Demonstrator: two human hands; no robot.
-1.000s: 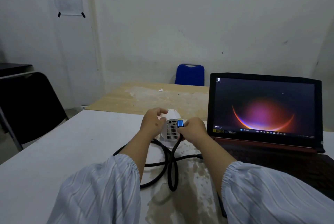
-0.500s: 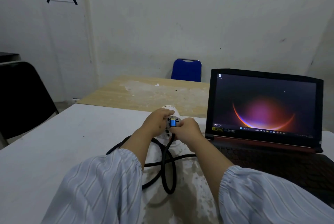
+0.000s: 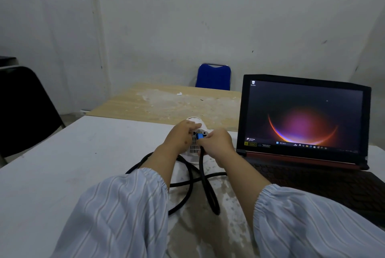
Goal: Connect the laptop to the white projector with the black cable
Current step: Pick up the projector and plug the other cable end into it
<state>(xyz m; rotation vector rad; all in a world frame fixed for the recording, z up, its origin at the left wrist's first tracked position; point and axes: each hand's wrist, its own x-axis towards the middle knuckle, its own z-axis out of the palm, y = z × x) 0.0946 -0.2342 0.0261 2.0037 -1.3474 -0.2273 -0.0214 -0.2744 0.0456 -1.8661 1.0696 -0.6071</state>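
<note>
Now, from the head view, our left hand (image 3: 180, 135) cups the projector (image 3: 194, 149) near the counter's (image 3: 62, 164) far edge. Our right hand (image 3: 216, 142) pinches the cable's (image 3: 205, 187) blue plug (image 3: 200, 135) at its rear port. Seating looks nearly done; the laptop (image 3: 302, 118) end we cannot see. The cable is thick, black and looped.

Lighting: we record a dim, flat room with a cool grey cast, the laptop (image 3: 303, 116) screen being the brightest source. Shadows on the worktop (image 3: 62, 164) are faint. Quality: soft and slightly grainy throughout; wide-angle bending at the edges.
</note>
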